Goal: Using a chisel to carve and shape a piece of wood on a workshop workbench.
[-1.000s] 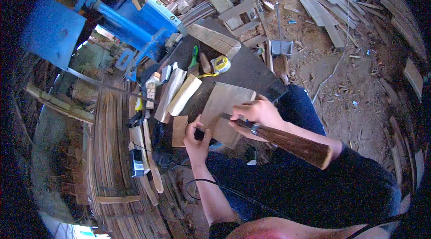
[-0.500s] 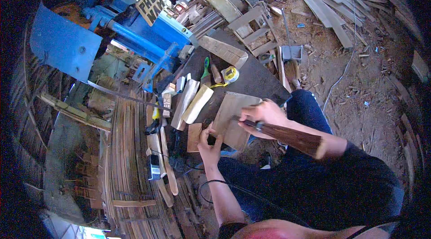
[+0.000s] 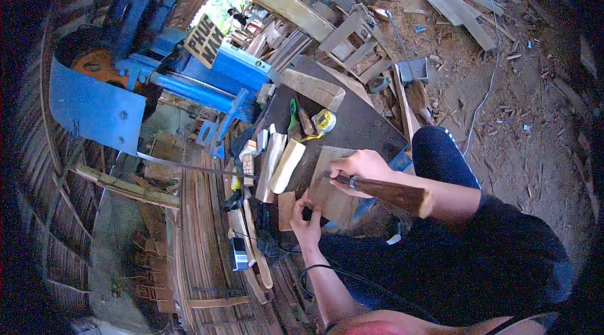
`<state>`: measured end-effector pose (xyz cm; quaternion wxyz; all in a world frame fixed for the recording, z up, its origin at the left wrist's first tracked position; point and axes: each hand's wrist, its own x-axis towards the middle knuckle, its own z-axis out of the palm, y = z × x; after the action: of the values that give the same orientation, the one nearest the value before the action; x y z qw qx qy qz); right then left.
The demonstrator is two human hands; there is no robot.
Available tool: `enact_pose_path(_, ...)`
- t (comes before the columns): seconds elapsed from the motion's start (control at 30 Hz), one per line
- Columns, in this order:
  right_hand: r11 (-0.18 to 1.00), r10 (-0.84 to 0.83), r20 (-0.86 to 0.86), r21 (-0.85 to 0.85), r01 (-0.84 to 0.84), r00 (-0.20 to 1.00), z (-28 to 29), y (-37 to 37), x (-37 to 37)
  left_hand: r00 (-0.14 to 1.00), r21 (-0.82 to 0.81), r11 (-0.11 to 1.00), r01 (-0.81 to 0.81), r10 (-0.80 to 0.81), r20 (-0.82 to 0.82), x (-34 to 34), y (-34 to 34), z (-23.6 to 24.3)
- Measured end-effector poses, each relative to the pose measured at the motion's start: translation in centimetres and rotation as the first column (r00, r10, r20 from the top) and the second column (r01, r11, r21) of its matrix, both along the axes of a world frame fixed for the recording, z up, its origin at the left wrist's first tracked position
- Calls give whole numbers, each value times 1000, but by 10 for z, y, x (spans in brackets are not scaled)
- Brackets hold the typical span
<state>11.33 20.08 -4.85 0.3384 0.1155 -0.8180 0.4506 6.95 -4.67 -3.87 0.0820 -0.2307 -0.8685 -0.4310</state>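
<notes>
A flat wooden board (image 3: 336, 204) lies at the near end of the dark work surface. At its left edge my left hand (image 3: 307, 220) is closed, thumb and fingers curled against the wood. My right hand (image 3: 363, 170) is closed around the front part of a tool with a thick dark-brown wooden handle (image 3: 396, 195) and a metal collar. The handle slants back over my right forearm. The tool's thin dark tip reaches the board's face, but its exact shape is too small to tell. A smaller reddish wooden piece (image 3: 285, 210) lies beside my left hand.
Two pale wood blocks (image 3: 288, 166), a yellow tape measure (image 3: 323, 122) and a green-handled brush (image 3: 293, 113) lie beyond the board. A large blue machine (image 3: 195, 86) stands at the left. Long wood strips (image 3: 217, 234) are stacked below it; planks (image 3: 450, 5) lie far right.
The view has turned slightly, so the scene sits lower and further right. My right hand and the tool have shifted slightly left against the board; my left hand stays at its edge.
</notes>
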Motion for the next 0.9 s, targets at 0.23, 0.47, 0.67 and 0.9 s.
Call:
enact_pose_path(0.23, 1000, 17, 56, -21, -15, 998, 0, 37, 67, 1000, 65, 998, 23, -25, 18, -3, -10, -10)
enact_pose_path(0.47, 994, 90, 79, -64, -85, 993, 24, 33, 35, 996, -73, 997, -27, 20, -88, -4, -5, 7)
enact_pose_path(0.67, 973, 220, 137, -96, -208, 966, 29, 42, 15, 1000, 5, 1000, 4, -4, -5, -6, -6, -2)
enact_pose_path(0.9, 985, 171, 273, -23, -172, 947, 31, 83, 60, 1000, 6, 1000, 6, -6, -2, 1, -5, 3)
